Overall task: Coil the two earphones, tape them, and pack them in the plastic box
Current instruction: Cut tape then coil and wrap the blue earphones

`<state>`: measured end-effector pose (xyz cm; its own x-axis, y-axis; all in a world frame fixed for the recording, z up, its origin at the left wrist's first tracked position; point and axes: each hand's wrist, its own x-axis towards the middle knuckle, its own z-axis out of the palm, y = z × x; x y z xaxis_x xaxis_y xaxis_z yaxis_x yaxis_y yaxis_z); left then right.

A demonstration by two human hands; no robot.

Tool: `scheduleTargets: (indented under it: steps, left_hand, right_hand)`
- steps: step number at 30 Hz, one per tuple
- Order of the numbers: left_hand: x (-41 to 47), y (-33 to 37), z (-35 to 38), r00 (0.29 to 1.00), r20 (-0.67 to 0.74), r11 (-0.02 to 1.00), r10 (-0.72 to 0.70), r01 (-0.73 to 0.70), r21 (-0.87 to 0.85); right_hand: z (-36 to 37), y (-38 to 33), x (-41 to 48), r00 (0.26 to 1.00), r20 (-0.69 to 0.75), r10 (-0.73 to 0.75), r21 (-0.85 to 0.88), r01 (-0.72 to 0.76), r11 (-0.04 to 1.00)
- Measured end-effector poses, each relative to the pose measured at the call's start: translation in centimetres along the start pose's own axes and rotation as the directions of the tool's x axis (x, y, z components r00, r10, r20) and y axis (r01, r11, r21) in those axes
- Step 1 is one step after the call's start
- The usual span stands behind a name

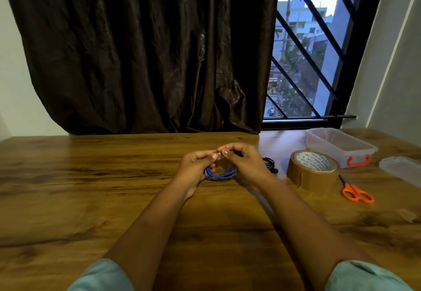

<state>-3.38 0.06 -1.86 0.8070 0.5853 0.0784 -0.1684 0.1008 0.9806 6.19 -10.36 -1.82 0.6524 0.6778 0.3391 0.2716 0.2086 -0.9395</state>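
The blue earphone point(219, 174) is being held as a loose coil well left of the tape roll point(313, 171), just above the desk point(91, 188). The fingers point(205, 155) of the left hand point(196, 165) and the right hand point(246, 160) are being pinched on its cable. If either pinch is eased, the loops are probably being let spring open. The black earphone point(271, 165), lying between the hands and the roll, could be snagged by the right wrist. Room is being crowded beyond the roll by the plastic box point(339, 147) behind it and the scissors point(356, 192) beside it.
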Motion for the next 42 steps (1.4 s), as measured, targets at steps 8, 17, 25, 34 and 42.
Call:
scheduleTargets:
  steps: [8, 17, 25, 34, 42]
  left_hand:
    - [0.0, 0.0, -0.2, 0.999, -0.045, 1.000, 0.015, -0.014, 0.022]
    - [0.3, -0.7, -0.2, 0.988, -0.086, 0.982, 0.125, -0.111, 0.150]
    - [0.9, -1.2, -0.1, 0.995, -0.096, 0.975, 0.023, -0.001, 0.224]
    - [0.5, -1.7, 0.4, 0.973, -0.156, 0.858, 0.168, -0.066, 0.509]
    - [-0.4, -0.7, 0.9, 0.930, -0.174, 0.743, 0.323, -0.135, 0.655]
  right_hand:
    - [-0.1, 0.1, 0.0, 0.992, 0.021, 0.125, 0.055, -0.126, 0.991]
    - [-0.4, 0.2, -0.1, 0.990, -0.030, 0.138, -0.148, -0.141, 0.979]
    - [-1.3, 0.6, -0.1, 0.987, -0.146, 0.069, -0.427, -0.125, 0.895]
    - [-1.6, 0.7, -0.1, 0.979, -0.203, -0.015, -0.609, -0.114, 0.785]
    - [-1.7, -0.8, -0.7, 0.928, -0.320, -0.192, -0.647, -0.066, 0.760]
